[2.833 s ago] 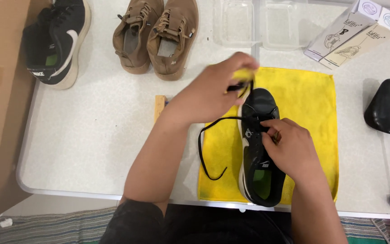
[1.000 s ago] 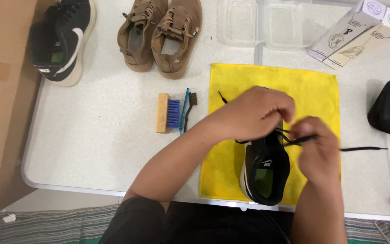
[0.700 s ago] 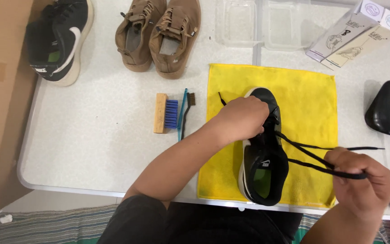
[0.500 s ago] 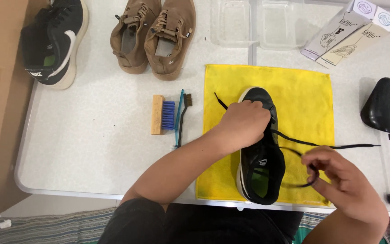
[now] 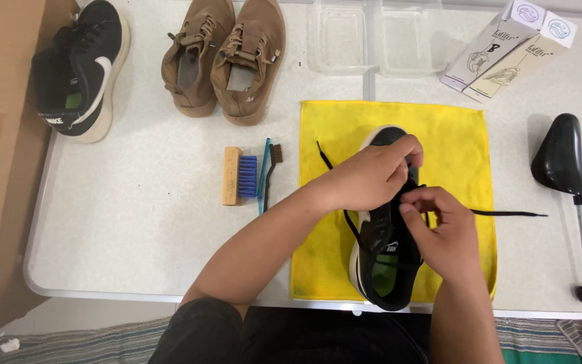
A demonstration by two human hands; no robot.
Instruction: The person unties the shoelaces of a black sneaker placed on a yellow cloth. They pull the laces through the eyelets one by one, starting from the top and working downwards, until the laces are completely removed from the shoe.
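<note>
White tabletop (image 5: 143, 229) fills the view from above, with a yellow cloth (image 5: 466, 141) spread near its front edge. On the cloth lies a black sneaker (image 5: 382, 269), toe pointing away, green insole showing at the heel. The left hand (image 5: 365, 178) curls over its toe end, fingers pressed on the upper, while the right hand (image 5: 442, 236) pinches the black shoelace (image 5: 506, 214) at the eyelets; one loose end trails right across the table. The shoe looks light and soft-sided, easiest gripped around the midfoot; the lace is thin and limp, best taken near its tip.

Left of the cloth lie a wooden brush (image 5: 237, 176) and a slim brush (image 5: 269, 172). Farther back sit brown shoes (image 5: 227, 57), another black sneaker (image 5: 82, 67), clear containers (image 5: 372, 37), two boxes (image 5: 506, 50). A black shoe tree (image 5: 564, 165) rests at right.
</note>
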